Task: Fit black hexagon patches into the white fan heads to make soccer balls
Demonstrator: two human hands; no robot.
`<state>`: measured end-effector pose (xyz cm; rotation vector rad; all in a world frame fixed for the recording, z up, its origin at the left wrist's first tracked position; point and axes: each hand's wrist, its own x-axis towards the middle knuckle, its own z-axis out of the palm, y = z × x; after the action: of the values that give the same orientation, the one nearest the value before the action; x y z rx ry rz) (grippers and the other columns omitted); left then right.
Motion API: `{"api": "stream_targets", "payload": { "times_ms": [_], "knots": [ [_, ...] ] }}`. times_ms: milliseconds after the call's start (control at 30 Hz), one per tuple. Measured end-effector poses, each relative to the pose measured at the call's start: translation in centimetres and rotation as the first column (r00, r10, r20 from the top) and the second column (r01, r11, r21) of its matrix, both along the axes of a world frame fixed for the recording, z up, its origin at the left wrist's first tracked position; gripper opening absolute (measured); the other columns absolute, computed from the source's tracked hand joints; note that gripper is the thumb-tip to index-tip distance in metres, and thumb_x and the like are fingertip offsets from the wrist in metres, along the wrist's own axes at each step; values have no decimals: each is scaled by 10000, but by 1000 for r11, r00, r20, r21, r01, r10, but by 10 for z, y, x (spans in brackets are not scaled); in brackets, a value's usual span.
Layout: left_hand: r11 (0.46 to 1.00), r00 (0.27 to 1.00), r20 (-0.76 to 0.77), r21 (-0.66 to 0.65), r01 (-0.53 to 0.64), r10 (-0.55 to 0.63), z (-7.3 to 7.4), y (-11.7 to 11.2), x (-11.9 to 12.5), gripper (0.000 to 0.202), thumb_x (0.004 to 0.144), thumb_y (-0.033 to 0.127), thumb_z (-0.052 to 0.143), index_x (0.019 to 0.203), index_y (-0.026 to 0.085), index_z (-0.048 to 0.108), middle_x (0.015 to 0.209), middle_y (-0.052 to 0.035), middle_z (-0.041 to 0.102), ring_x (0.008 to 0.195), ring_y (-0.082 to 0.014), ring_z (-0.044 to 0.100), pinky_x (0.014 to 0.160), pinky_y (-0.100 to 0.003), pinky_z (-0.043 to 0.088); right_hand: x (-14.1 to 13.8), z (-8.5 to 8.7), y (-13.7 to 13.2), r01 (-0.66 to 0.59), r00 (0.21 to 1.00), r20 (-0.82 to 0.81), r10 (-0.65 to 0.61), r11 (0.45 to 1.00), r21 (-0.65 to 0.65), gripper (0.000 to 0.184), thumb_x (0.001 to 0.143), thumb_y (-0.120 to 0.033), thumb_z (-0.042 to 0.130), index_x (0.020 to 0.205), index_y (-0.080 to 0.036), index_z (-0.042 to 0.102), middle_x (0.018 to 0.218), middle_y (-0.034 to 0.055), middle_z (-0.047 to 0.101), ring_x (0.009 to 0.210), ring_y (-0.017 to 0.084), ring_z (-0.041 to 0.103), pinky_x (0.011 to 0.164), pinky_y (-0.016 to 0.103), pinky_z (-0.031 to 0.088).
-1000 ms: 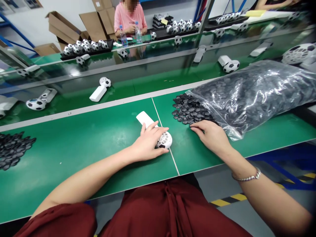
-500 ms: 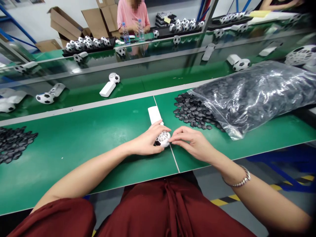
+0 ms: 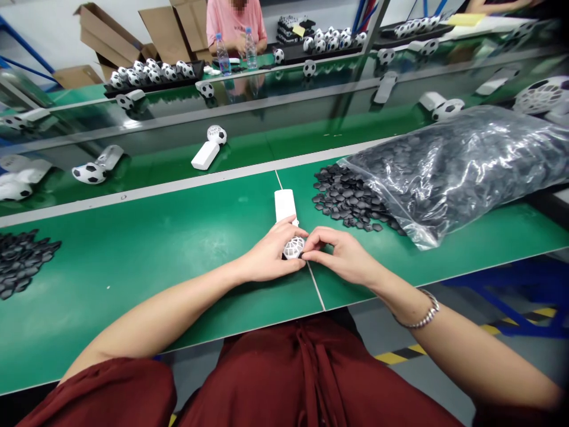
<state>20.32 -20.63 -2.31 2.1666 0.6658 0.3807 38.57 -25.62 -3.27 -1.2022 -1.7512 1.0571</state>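
On the green table, a white soccer-ball-shaped piece [image 3: 293, 247] with an openwork top and a flat white handle [image 3: 285, 204] lies between my hands. My left hand [image 3: 271, 254] is closed around the ball's left side, thumb along the near side and fingers over the far side. From the right, my right hand [image 3: 340, 254] pinches at the ball's edge. A small dark bit shows at those fingertips, mostly hidden; it looks like one of the black pieces. A pile of black plastic pieces [image 3: 342, 198] lies beyond my right hand.
A clear bag of black pieces [image 3: 466, 172] covers the right side. Another black pile [image 3: 24, 261] lies at far left. Beyond the ledge, a green conveyor belt [image 3: 262, 148] carries ball pieces [image 3: 89, 172]. Across sits a person in pink [image 3: 235, 26] behind bottles [image 3: 223, 56] and filled trays [image 3: 153, 80].
The ball has turned a little and its handle now points straighter away from me. My right fingertips have closed in against its edge. Pieces on the near belt have shifted right.
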Motion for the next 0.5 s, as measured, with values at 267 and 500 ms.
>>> {"api": "stream_targets", "payload": {
  "times_ms": [267,500],
  "knots": [
    [999,1000,7,16,-28,27,0,-4,3,330,707,155,583,1025,196,500,1156,-74,535,1334,-233,213,1076,-439,232,-8,-8,-5,37,996,-79,-48,991,-128,123,756,-236,626,704,-171,535,674,-31,520,603,97,472,561,225,391],
    [999,996,-79,14,-52,53,3,0,0,424,679,160,581,1087,174,470,1327,-133,390,1337,-252,221,1068,-443,242,39,-14,6,299,887,300,-352,931,209,86,783,-264,589,747,-185,583,753,24,601,692,166,527,643,296,427]
  ]
}}
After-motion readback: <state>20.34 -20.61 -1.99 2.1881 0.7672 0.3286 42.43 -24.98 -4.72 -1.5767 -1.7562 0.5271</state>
